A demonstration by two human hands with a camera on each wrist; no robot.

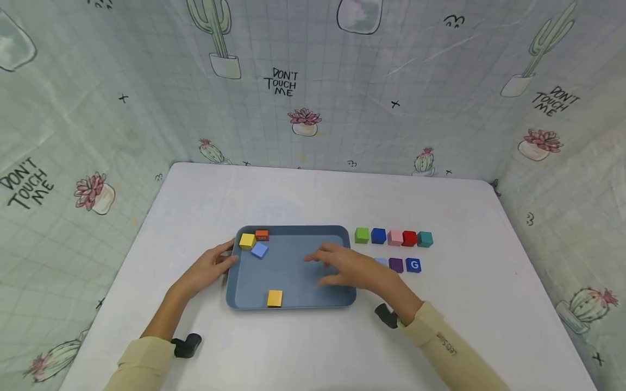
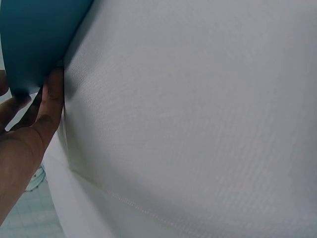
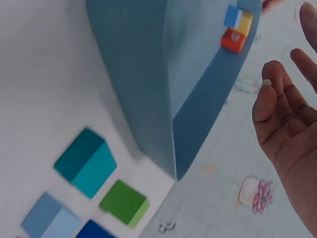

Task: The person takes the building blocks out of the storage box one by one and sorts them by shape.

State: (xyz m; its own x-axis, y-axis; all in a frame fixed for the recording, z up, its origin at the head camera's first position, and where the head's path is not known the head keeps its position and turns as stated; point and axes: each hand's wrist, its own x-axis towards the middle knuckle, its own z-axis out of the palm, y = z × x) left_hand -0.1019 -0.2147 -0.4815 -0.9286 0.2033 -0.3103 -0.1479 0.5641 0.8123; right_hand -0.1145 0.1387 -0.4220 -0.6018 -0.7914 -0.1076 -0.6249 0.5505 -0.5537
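Observation:
My left hand (image 1: 211, 267) rests at the left side of a blue-grey tray (image 1: 293, 308), fingertips against its wall; in the left wrist view, fingers touch the tray's edge (image 2: 42, 39) close over the table. My right hand (image 1: 344, 266) is over the tray's right part, fingers loosely bent and apart, holding nothing. In the tray's far left corner sit a yellow cube (image 1: 247, 241), an orange-red cube (image 1: 262, 235) and a light blue cube (image 1: 260, 250). A yellow-orange cube (image 1: 275, 298) lies by its near wall.
Right of the tray, the far row has green (image 1: 362, 235), blue (image 1: 379, 235), pink (image 1: 395, 238), red (image 1: 409, 238) and teal (image 1: 425, 239) cubes. The nearer row includes purple (image 1: 396, 265) and lettered blue (image 1: 413, 265) cubes; another teal cube (image 3: 86, 163) shows beside the tray.

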